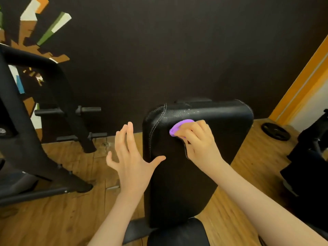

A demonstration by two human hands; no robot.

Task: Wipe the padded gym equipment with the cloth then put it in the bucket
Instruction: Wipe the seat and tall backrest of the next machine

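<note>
Right hand (197,139) presses bunched purple cloth (179,127) near pad (177,183) top, left hand (131,157) spread empty beside pad's left edge; suggest firm overlapping strokes downward; bucket unseen.

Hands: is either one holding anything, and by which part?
The right hand grips a bunched purple cloth, fingers curled over its top. The left hand holds nothing.

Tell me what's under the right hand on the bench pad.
A purple cloth sits bunched under the right hand, pressed against the black bench pad. Only its upper-left edge shows; the fingers cover the rest.
</note>
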